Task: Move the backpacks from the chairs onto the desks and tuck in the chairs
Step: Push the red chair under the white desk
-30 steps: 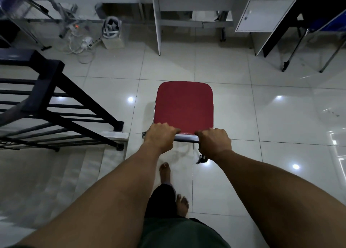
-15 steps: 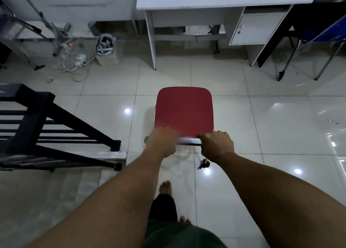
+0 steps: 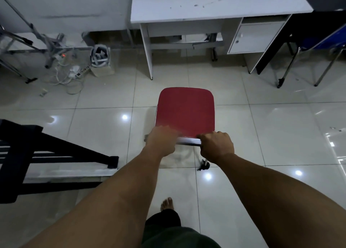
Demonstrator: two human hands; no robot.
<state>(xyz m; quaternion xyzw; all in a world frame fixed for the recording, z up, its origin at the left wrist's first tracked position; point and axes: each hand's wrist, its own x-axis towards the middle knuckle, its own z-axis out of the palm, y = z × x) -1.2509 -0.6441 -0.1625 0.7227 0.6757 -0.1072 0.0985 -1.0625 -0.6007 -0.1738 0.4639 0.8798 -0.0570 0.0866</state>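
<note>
A chair with a red seat [image 3: 185, 113] stands on the tiled floor in front of me, its seat bare. My left hand [image 3: 162, 142] and my right hand [image 3: 217, 147] both grip the metal bar along the chair's top back edge. Straight ahead is a white desk [image 3: 215, 6] with an open knee space under it; the chair's front edge is still a tile's length short of the desk. No backpack is in sight.
A black stair railing [image 3: 56, 150] runs along my left. Cables, a power strip [image 3: 74, 73] and a small box [image 3: 102, 60] lie on the floor at the far left. The desk's cabinet [image 3: 254, 38] is at its right, and a blue chair [image 3: 322, 41] stands beyond.
I have stepped forward with the chair held in both hands; it has moved closer to the white desk, and more of the desktop shows.
</note>
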